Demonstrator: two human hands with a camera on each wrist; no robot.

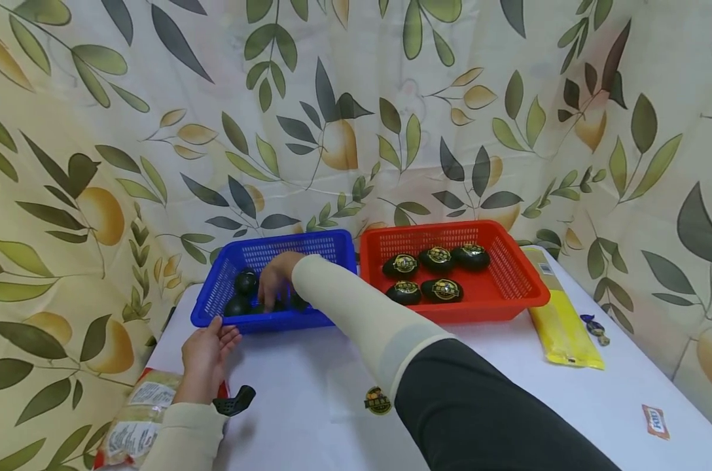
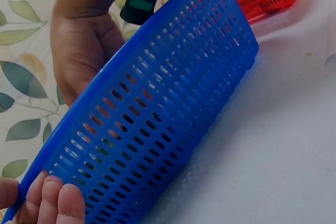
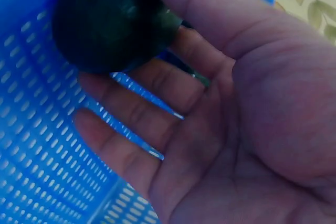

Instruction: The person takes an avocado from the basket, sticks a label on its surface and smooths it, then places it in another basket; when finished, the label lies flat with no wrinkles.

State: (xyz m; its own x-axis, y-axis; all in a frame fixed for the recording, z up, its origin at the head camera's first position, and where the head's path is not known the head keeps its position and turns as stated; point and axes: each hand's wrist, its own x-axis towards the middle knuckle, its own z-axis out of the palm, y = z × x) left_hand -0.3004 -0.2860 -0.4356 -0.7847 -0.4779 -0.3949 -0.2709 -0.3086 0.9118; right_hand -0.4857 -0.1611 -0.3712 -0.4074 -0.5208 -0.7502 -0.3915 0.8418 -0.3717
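While the left hand (image 1: 205, 347) steadies the near rim of a blue basket (image 1: 326, 248) with straight fingers, the right hand (image 1: 276, 278) reaches inside, its grip pinching a dark round fruit (image 3: 113, 22) between thumb and fingertips. Two more dark fruits (image 1: 245, 282) lie in the basket's left part. Just beside it on the white surface (image 1: 509, 386) stands a red basket (image 1: 509, 275) holding five labelled fruits (image 1: 444, 289). A yellow packet (image 1: 562, 320) lies to its right, and a loose sticker (image 1: 377, 400) near the sleeve.
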